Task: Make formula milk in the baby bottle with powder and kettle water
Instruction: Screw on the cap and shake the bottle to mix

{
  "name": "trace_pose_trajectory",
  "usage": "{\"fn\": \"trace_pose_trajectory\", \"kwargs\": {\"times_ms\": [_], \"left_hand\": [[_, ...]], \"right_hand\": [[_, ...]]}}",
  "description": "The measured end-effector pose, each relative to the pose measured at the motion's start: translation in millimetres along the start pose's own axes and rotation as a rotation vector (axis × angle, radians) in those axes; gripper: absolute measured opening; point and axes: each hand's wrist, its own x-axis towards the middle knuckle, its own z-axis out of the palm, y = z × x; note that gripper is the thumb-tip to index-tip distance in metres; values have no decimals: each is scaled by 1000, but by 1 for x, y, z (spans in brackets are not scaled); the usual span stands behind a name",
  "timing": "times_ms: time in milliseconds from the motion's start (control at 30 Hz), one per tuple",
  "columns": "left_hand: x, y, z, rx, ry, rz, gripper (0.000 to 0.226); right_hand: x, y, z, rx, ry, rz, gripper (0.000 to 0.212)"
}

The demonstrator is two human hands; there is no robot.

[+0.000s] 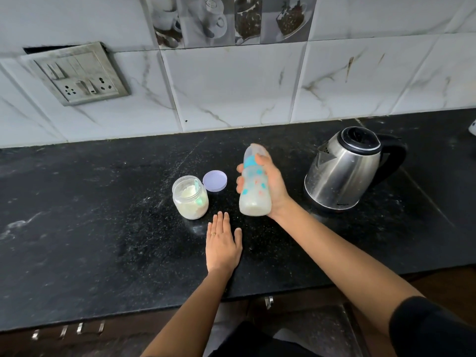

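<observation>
The right hand (pixel 270 186) grips the clear blue-spotted baby bottle (pixel 253 188), milky at its bottom, between the open plastic powder jar (pixel 190 198) and the shiny steel kettle (pixel 342 171). The left hand (pixel 222 243) lies flat, fingers straight, on the black stone tabletop (pixel 103 228).

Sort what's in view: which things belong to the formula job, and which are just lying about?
Job: baby bottle in right hand, powder jar with scoop, jar lid, kettle.
Lying about: switch panel, picture tiles.
</observation>
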Motion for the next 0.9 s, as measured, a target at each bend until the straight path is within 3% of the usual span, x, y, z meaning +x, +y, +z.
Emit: {"fn": "trace_pose_trajectory", "kwargs": {"times_ms": [133,267,333,433,533,600,700,800,900], "left_hand": [[-1,0,-1,2,1,-1,58],[0,2,-1,-9,6,-6,58],[0,2,-2,-10,16,-4,58],[-1,2,-2,-1,5,-2,58],[-1,3,-3,-17,5,-7,58],[0,3,-2,-16,6,-8,59],[0,3,-2,-12,8,-6,59],[-1,3,-3,-9,4,-4,58],[0,3,-3,-8,5,-3,58]], "right_hand": [[12,-24,0,140,118,-39,23],[-6,-2,3,-71,-12,-13,17],[0,-12,7,-4,-16,-71,13],[14,-36,11,118,61,-102,28],[2,-16,8,-38,-24,-3,23],[-9,-3,7,-114,-86,71,42],[1,-18,4,18,-28,-27,22],[10,-33,5,135,79,-111,25],[-7,-5,3,-10,-10,-16,21]]}}
